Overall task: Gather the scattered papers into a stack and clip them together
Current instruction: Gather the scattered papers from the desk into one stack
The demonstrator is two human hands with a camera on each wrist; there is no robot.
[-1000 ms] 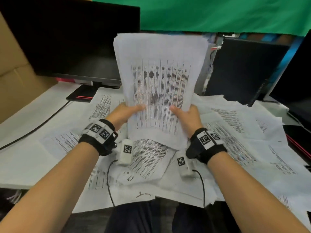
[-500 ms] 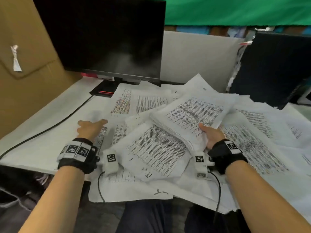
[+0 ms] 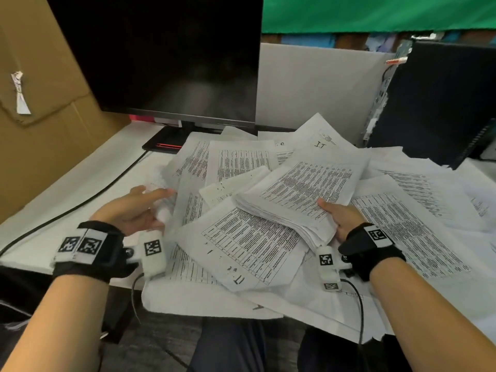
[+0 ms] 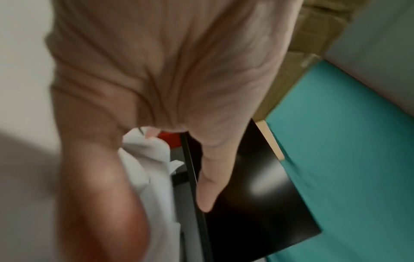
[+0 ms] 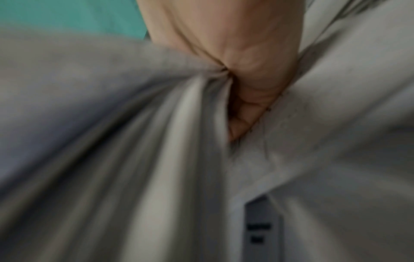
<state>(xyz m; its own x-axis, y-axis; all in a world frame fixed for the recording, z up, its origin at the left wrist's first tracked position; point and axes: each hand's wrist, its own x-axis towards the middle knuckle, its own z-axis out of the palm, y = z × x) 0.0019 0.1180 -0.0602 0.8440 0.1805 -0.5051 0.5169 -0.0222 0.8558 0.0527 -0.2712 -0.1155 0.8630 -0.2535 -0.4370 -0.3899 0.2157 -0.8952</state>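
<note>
Right hand point(image 3: 342, 220) grip on stack point(image 3: 300, 196) near edge; left hand point(image 3: 134, 210) on loose sheet point(image 3: 163, 193)

The scattered papers point(image 3: 252, 245) carry printed tables too small and blurred to read. The square coded markers on the wrist bands point(image 3: 83, 245) hold patterns, no legible lettering.

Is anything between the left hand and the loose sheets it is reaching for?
Nothing visible. The left hand is already at the left edge of the loose sheets, fingers on a blurred white sheet. The right hand holds the stack off to the right, clear of that reach.
</note>
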